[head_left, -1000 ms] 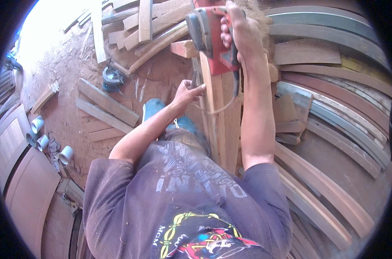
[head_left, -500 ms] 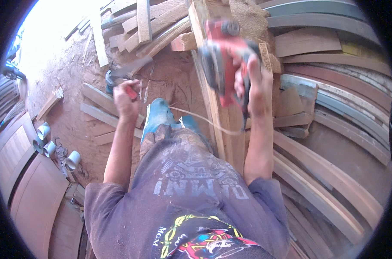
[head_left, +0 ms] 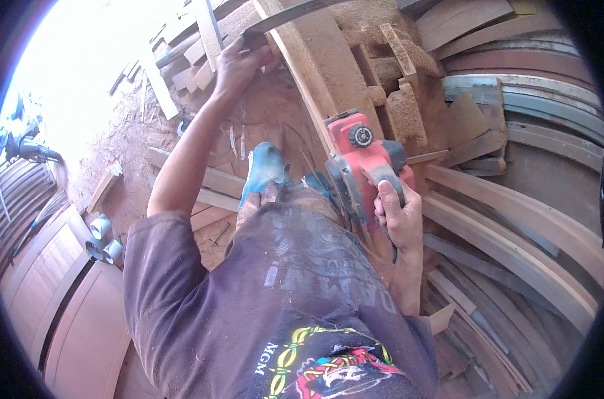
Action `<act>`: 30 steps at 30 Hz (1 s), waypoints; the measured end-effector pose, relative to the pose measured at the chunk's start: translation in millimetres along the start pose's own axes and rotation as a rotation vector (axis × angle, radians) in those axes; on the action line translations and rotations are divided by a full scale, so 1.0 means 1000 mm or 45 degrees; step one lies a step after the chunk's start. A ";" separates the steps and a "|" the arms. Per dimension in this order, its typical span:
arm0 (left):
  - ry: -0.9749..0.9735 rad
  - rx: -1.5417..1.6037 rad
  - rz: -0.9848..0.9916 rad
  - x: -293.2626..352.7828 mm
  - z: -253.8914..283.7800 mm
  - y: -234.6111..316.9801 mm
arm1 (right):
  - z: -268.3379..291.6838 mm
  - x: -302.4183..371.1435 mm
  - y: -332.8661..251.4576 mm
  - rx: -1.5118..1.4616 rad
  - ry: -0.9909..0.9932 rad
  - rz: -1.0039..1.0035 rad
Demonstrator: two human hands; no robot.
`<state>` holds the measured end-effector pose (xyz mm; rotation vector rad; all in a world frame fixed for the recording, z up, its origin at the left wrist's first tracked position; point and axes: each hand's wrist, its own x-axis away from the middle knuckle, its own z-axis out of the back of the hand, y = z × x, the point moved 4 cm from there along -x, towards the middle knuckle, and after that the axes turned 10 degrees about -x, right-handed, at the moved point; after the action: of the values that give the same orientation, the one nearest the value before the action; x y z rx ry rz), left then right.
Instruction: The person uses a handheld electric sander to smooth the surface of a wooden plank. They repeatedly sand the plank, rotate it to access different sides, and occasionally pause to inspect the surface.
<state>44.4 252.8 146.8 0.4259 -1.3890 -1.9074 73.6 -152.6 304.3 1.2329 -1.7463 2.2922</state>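
My right hand [head_left: 398, 209] is wrapped around the rear handle of a red electric hand planer [head_left: 365, 153] with a round black front knob. The planer is tilted on its side, close to my right leg and beside a long timber beam [head_left: 302, 73]. My left hand [head_left: 239, 66] reaches far forward, left of the beam, fingers closed at the near end of a long dark blade-like strip [head_left: 288, 16]. That strip crosses above the beam and runs out of view at the top. What kind of tool it is, I cannot make out.
Sawdust-covered wood blocks [head_left: 405, 113] lie right of the beam. Curved boards [head_left: 514, 233] are stacked along the right side. Panels [head_left: 82, 319] and pale blue cups [head_left: 102, 239] are at the left. Offcuts [head_left: 102, 186] and a small hammer-like tool [head_left: 219, 233] lie on the dusty ground.
My right hand has brought the planer down and nearer to my body. My left hand has moved forward and right, and the dark strip now reaches across the beam.
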 end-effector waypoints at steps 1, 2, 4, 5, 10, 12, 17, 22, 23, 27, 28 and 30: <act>0.014 -0.107 -0.048 -0.014 -0.012 -0.015 | 0.000 0.001 0.001 -0.009 0.000 -0.023; 0.030 -0.212 -0.097 -0.028 -0.020 -0.026 | 0.000 0.001 0.002 -0.023 -0.008 -0.008; 0.053 -0.202 -0.144 -0.042 -0.029 -0.043 | 0.000 0.003 0.004 -0.046 -0.020 0.009; 0.068 -0.196 -0.166 -0.047 -0.029 -0.050 | -0.001 0.002 0.005 -0.060 -0.037 0.026; 0.045 -0.059 -0.135 -0.035 -0.033 -0.034 | -0.003 -0.002 0.008 -0.047 -0.037 0.040; 0.059 -0.091 -0.142 -0.033 -0.032 -0.034 | -0.004 -0.010 0.008 0.030 -0.046 0.012; 0.017 -0.032 -0.076 -0.030 -0.033 -0.034 | -0.028 -0.036 -0.004 0.029 -0.068 -0.002; 0.015 0.318 0.171 -0.016 -0.028 -0.046 | -0.058 -0.068 -0.028 0.039 -0.092 0.020; 0.051 0.319 0.177 -0.015 -0.022 -0.054 | -0.064 -0.073 -0.034 0.041 -0.102 0.026; 0.252 0.314 0.196 0.015 0.018 -0.048 | -0.080 -0.098 -0.045 0.061 -0.118 0.094; 0.299 0.322 0.226 0.025 0.027 -0.050 | -0.085 -0.103 -0.050 0.053 -0.128 0.112; 0.396 0.334 0.286 0.036 0.050 -0.062 | -0.092 -0.112 -0.057 0.039 -0.151 0.141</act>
<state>-34.5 270.1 112.7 0.6356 -1.4138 -1.4163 123.3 -7.2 279.3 1.3359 -1.8696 2.3596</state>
